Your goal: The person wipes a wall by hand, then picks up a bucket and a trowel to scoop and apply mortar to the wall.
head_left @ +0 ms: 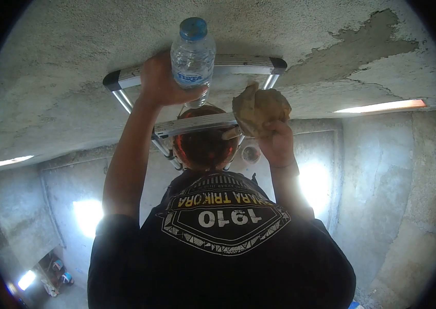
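Observation:
My left hand (159, 80) is wrapped round a clear plastic bottle (193, 56) with a blue cap and a blue label. The bottle stands upright in this view, its cap toward the top. My right hand (280, 144) pinches a crumpled piece of brown paper (259, 110), thumb on its near side; the other fingers are mostly hidden. Both hands are over a metal step ladder (246, 63), the left overlapping its upper rail. Between my forearms, a shiny red-amber rounded thing (202, 147) shows behind the lower rail (192, 123).
Rough grey concrete (99, 36) spreads across the top, with a darker patch (367, 41) at the upper right. Bare plastered walls (382, 165) surround me, with bright openings (88, 216). A pale round thing (250, 154) lies near my right forearm. Small blue-and-white items (67, 278) appear at lower left.

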Motion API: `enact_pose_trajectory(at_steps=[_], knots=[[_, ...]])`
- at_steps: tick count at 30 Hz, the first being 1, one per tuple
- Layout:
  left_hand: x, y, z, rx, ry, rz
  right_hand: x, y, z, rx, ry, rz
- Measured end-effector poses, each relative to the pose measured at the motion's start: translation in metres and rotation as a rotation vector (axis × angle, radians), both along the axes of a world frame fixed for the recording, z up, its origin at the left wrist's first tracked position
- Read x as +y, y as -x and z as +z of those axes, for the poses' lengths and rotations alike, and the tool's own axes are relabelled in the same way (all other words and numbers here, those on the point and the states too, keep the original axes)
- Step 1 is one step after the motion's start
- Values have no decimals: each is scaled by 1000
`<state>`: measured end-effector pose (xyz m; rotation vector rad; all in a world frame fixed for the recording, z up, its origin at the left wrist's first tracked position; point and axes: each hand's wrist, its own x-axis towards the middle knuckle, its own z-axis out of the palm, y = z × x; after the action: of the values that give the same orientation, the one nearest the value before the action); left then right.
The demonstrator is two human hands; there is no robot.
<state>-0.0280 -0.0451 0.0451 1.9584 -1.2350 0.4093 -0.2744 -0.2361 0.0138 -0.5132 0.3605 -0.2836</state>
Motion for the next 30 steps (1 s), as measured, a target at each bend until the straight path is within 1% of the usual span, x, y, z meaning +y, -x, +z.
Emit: enact_pose_trajectory(at_steps=[1,2,3,5,6,8,10,12,13,15,16,18,20,22,24,25,27,28,30], knots=[[0,1,2,-2,-13,5,-6,5,-5,60,959,-73],[0,1,3,-4,-27,11,-10,7,-10,87,1446,-59],[0,0,2,-3,-27,12,-15,9,-13,122,1917,-145],[0,0,1,14,32,-16,-15,-3,21,-91,1663,-5],[0,0,1,16,30,-18,-13,-6,33,-88,1661,-5],[1,0,1,4,-13,13,-8,-10,53,-249,2003,-220],[1,-1,0,9,-22,12,-7,-8,56,-228,1984,-258],[0,0,-1,16,-29,17,-10,-7,51,-239,1917,-434],[0,1,0,12,-18,17,-10,-7,51,-242,1918,-433],[0,1,2,4,-6,20,-9,-6,49,-216,1765,-443],[0,1,2,5,-21,22,-10,-6,45,-216,1764,-443],[1,1,1,5,-37,21,-10,-5,37,-179,1676,-468],[2,0,1,21,-102,62,-8,-6,39,-166,1646,-482],[2,2,3,31,-84,55,-6,-4,41,-150,1617,-492],[1,3,3,43,-64,45,-6,-2,42,-46,1497,-467],[2,2,3,34,-58,34,-6,-2,40,-43,1499,-469],[2,1,1,25,-48,17,-8,-4,32,-27,1395,-501],[3,1,1,29,-62,34,-12,-3,25,-24,1398,-504],[3,0,-1,33,-74,46,-19,-1,13,-100,1256,-404]])
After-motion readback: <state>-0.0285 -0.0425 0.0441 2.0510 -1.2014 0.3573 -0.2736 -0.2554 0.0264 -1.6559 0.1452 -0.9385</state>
